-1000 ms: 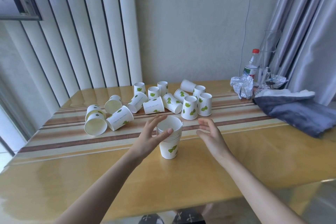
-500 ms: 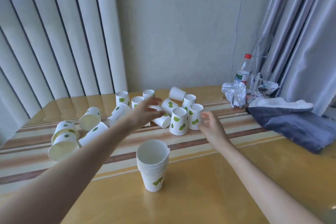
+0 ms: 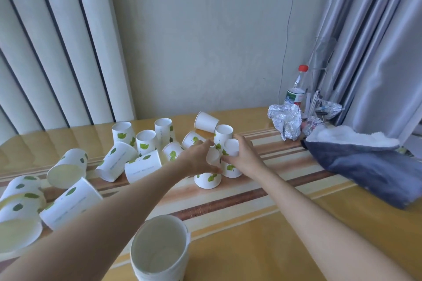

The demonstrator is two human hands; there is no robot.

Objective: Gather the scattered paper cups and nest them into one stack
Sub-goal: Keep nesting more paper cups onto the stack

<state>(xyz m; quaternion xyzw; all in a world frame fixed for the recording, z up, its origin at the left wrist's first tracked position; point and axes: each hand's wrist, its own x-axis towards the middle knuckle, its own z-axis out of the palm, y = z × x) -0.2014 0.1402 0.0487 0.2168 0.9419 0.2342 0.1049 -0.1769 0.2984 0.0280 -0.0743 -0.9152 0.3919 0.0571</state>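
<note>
Paper cups (image 3: 146, 143) scattered beyond the stack (image 3: 159, 251), most toppled on their sides, a few upright, all printed with green leaves. Nested stack upright at the near edge of the table (image 3: 274, 246), mouth up, untouched by either hand.

Both arms stretched past the stack to the upright cluster behind it. Left hand (image 3: 198, 159) curled around the near cup (image 3: 207, 180), thumb low on its wall, fingers over the rim; contact looks made, though whether lifted or resting on the table cannot be told. Right hand (image 3: 242, 157) wrapped around the neighbouring cup (image 3: 231, 170) just beyond, fingers closed on its side. A third upright cup (image 3: 223, 132) touching behind these two.

Step in hand, as judged: picking up two loose cups at once, one per hand, for return to the stack. Many cups left out, so well short of finished.

Next move likely calls for a straight lift clear of the crowded neighbours, then a carry back toward the stack and a mouth-up drop into its open top, one after the other. Light squeeze only: thin paper walls dent easily. Care needed near the third cup, close enough to be knocked over.

Well off beyond the stack: crumpled foil (image 3: 285, 121), a red-capped bottle (image 3: 296, 89), a folded blue blanket (image 3: 370, 166).
</note>
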